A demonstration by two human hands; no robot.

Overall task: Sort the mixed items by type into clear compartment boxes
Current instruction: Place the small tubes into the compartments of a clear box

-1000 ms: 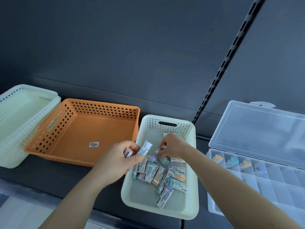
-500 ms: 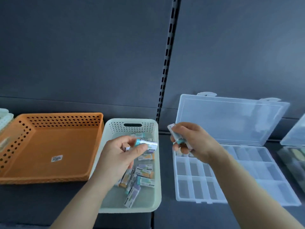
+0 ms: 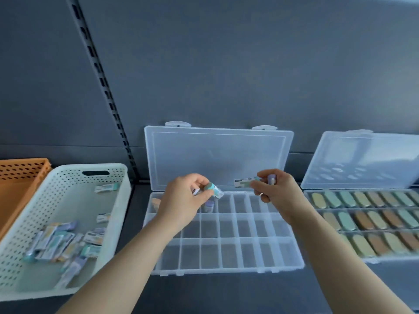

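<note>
A clear compartment box [image 3: 226,245] lies open in the middle, its lid leaning on the back wall. My left hand [image 3: 181,202] hovers over its back-left cells, pinching a teal-capped eraser [image 3: 214,190]. My right hand [image 3: 275,189] is above the back-right cells, gripping a teal-labelled eraser [image 3: 243,182] and a purple-ended one [image 3: 271,179]. A purple eraser [image 3: 208,205] and an orange one [image 3: 156,202] stand in back-row cells. The pale green basket [image 3: 113,177] at left holds several wrapped erasers [image 3: 59,241].
An orange perforated basket [image 3: 22,168] sits at the far left edge. A second open clear box [image 3: 362,223] on the right is filled with several rows of tan and green erasers. A slotted upright rail [image 3: 106,96] runs up the dark back wall.
The view has swung right. Both hands have moved from the pale green basket to above the open box's back row, carrying their erasers.
</note>
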